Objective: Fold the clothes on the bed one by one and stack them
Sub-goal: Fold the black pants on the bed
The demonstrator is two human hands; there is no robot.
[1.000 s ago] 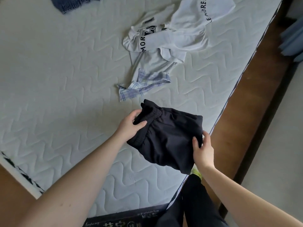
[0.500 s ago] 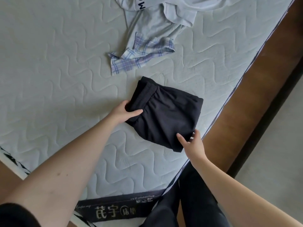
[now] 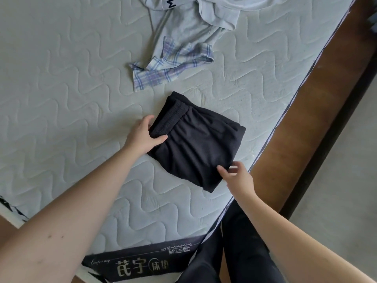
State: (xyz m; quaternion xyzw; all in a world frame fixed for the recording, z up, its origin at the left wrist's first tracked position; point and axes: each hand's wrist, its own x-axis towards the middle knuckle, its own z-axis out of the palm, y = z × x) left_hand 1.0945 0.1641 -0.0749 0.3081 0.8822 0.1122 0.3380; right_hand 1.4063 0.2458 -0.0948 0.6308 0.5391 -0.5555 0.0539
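Mattress (image 3: 61, 88) fills most of the view: pale grey-white quilted cover w/ wavy stitched lines, soft-looking, dark printed label band at its near edge. Brown wood bed frame (image 3: 318, 111) runs along its right side, smooth and glossy, w/ grey floor (image 3: 342, 201) beyond.

On the mattress, toward the far side from me, lies a crumpled pale blue-white shirt (image 3: 183, 27), thin fabric w/ bold black lettering at the top, not folded. Just nearer, touching it, a small plaid piece (image 3: 163, 68) in blue/lilac checks, rumpled.

Closer to me on the mattress, near the right edge, sits the black shorts (image 3: 195, 141), folded into a rough rectangle, matte dark knit, gathered elastic waistband on the left end. It lies flat on the cover.

My left hand (image 3: 142, 137) grips the waistband end, thumb on top, fingers tucked under. My right hand (image 3: 236, 176) is at the near right corner of the shorts, fingers loosely spread, index tip touching the fabric, not pinching.
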